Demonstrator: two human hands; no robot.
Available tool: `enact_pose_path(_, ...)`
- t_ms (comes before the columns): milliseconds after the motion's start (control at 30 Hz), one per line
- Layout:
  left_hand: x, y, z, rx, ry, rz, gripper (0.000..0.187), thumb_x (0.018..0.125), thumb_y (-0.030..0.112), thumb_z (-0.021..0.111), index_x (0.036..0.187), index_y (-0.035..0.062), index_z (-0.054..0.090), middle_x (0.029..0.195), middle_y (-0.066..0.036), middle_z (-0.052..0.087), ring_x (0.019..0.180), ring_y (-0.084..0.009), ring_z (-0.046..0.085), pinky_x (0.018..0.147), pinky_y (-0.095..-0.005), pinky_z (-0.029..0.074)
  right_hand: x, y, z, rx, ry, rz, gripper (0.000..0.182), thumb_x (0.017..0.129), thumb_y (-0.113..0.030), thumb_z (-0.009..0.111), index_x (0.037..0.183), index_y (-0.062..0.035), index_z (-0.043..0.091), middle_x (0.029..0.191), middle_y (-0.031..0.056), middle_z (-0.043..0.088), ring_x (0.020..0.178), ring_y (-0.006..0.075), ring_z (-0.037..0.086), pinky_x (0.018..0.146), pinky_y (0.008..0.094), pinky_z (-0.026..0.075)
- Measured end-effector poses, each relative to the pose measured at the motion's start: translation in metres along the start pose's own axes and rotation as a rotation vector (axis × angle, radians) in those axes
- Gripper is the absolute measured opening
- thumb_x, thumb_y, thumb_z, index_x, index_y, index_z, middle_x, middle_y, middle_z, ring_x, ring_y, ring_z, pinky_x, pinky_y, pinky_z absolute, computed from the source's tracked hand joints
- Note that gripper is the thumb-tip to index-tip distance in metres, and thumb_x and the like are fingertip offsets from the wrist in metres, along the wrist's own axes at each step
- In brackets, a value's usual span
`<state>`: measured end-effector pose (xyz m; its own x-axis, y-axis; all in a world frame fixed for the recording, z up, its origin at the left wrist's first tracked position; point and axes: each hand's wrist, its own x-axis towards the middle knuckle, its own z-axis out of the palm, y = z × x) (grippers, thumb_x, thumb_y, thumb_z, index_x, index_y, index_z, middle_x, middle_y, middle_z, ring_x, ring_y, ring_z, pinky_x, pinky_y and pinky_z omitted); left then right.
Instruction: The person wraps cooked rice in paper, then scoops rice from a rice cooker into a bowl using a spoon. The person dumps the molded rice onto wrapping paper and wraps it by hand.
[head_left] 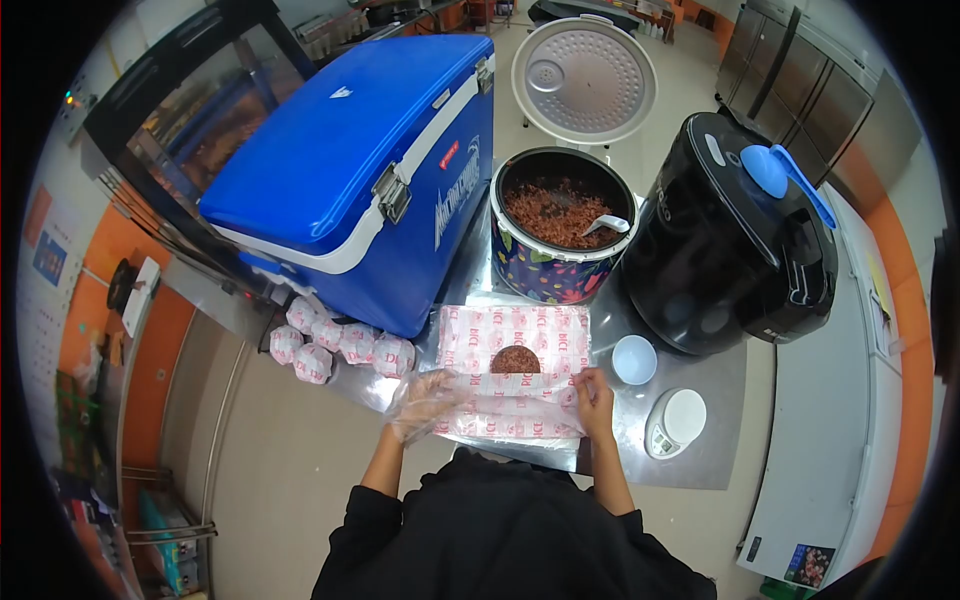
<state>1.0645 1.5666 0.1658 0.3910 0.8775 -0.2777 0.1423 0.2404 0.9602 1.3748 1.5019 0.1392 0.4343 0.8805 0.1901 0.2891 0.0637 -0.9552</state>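
Note:
Printed wrapping paper (465,330) lies stacked on the steel table, with a round portion of brown rice (516,361) on it. The near edge of the top sheet is folded up against the rice and covers its lower part. My left hand (428,400), in a clear plastic glove, is at the left end of the fold, its grip on the paper blurred by the glove. At the right end, my right hand (594,399) is bare and pinches the paper's edge. Beyond the paper stands an open rice cooker (558,270) holding brown rice (555,212) and a white scoop (606,225).
Several wrapped balls (358,343) sit at the left beside a blue cooler box (330,140). A small bowl (634,360) and a white scale (676,423) are on the right. Behind them stands a black appliance (700,250) with a blue scoop (766,171) on top.

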Motion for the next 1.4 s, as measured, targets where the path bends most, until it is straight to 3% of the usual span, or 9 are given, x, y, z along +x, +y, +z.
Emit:
enact_pose_path(200, 0.0, -0.016, -0.009, -0.031, -0.011, -0.044, 0.018, 0.085, 0.012, 0.067, 0.099, 0.003, 0.06, 0.087, 0.0, 0.062, 0.075, -0.0082, 0.058, 0.068, -0.022, 0.05, -0.011, 0.019, -0.008, -0.095, -0.26, -0.2, 0.021, 0.089, -0.001, 0.054, 0.11, -0.0012, 0.052, 0.088, 0.0109, 0.061, 0.082, 0.014, 0.057, 0.074, 0.0252, 0.044)
enact_pose_path(400, 0.026, -0.045, 0.011, -0.139, 0.263, 0.082, 0.01, 0.088, 0.011, 0.059, 0.095, 0.0036, 0.062, 0.085, 0.002, 0.06, 0.082, -0.0078, 0.057, 0.075, -0.0253, 0.049, -0.005, 0.03, 0.012, -0.02, 0.116, -0.14, 0.024, 0.092, -0.007, 0.054, 0.116, -0.0054, 0.052, 0.079, 0.0103, 0.062, 0.069, 0.0118, 0.058, 0.063, 0.0259, 0.046)
enact_pose_path(467, 0.041, -0.049, 0.013, -0.094, 0.322, 0.076, 0.013, 0.089, 0.015, 0.059, 0.095, 0.0035, 0.062, 0.084, 0.0, 0.06, 0.083, -0.0079, 0.056, 0.076, -0.0275, 0.048, 0.003, 0.029, 0.016, -0.292, 0.087, -0.076, 0.026, 0.092, -0.011, 0.053, 0.118, -0.0064, 0.05, 0.089, 0.0196, 0.065, 0.068, 0.0319, 0.065, 0.063, 0.0381, 0.049)
enact_pose_path(667, 0.038, -0.004, 0.03, 0.625, 0.487, -0.035, 0.022, 0.088, 0.02, 0.057, 0.102, 0.0035, 0.062, 0.091, -0.012, 0.064, 0.087, -0.0243, 0.061, 0.085, -0.036, 0.045, 0.011, -0.004, 0.021, -0.348, 0.069, 0.079, 0.028, 0.091, -0.012, 0.052, 0.119, -0.0076, 0.05, 0.09, 0.023, 0.064, 0.075, 0.0388, 0.064, 0.064, 0.0434, 0.048)
enact_pose_path(733, 0.02, 0.027, 0.048, 1.063, 0.801, 0.435, 0.028, 0.091, 0.022, 0.05, 0.113, 0.009, 0.061, 0.111, -0.009, 0.063, 0.097, -0.0278, 0.061, 0.088, -0.0427, 0.044, 0.012, 0.001, 0.022, -0.342, 0.109, 0.004, 0.029, 0.091, -0.012, 0.053, 0.119, -0.008, 0.05, 0.09, 0.0233, 0.063, 0.073, 0.0385, 0.064, 0.063, 0.0436, 0.048)
enact_pose_path(867, 0.017, 0.042, 0.084, 1.221, -0.075, 0.817, 0.051, 0.092, 0.026, 0.047, 0.138, 0.0057, 0.041, 0.145, -0.011, 0.038, 0.137, -0.0262, 0.03, 0.111, -0.0426, 0.023, 0.012, -0.008, 0.022, -0.318, 0.069, 0.046, 0.032, 0.091, -0.012, 0.053, 0.121, -0.0043, 0.048, 0.092, 0.0232, 0.062, 0.068, 0.0388, 0.062, 0.064, 0.0428, 0.048)
enact_pose_path(1000, 0.032, 0.005, 0.106, 1.285, -0.081, 0.596, 0.064, 0.094, 0.039, 0.042, 0.147, 0.0064, 0.025, 0.153, -0.012, 0.022, 0.142, -0.0273, 0.019, 0.115, -0.0444, 0.015, 0.008, -0.008, 0.021, -0.632, 0.378, -0.525, 0.031, 0.09, -0.01, 0.053, 0.119, -0.0005, 0.047, 0.072, 0.0154, 0.061, 0.059, 0.0287, 0.061, 0.06, 0.0355, 0.049)
enact_pose_path(1200, 0.037, 0.009, 0.103, 1.262, -0.032, 0.596, 0.064, 0.094, 0.041, 0.041, 0.146, 0.0067, 0.027, 0.152, -0.014, 0.025, 0.14, -0.0306, 0.023, 0.113, -0.0464, 0.019, -0.037, -0.009, 0.012, -0.19, 0.237, 0.38, 0.03, 0.091, -0.011, 0.043, 0.118, 0.0011, 0.037, 0.071, 0.0173, 0.066, 0.064, 0.0281, 0.067, 0.064, 0.0359, 0.05)
enact_pose_path(1400, 0.046, 0.012, 0.098, 1.167, -0.046, 0.522, 0.057, 0.095, 0.04, 0.04, 0.143, 0.0111, 0.034, 0.151, -0.014, 0.027, 0.139, -0.0327, 0.024, 0.113, -0.0482, 0.019, 0.004, -0.008, 0.012, -0.275, 0.159, 0.383, 0.034, 0.093, -0.017, 0.048, 0.12, 0.0009, 0.037, 0.072, 0.0214, 0.064, 0.058, 0.0288, 0.065, 0.059, 0.0364, 0.051)
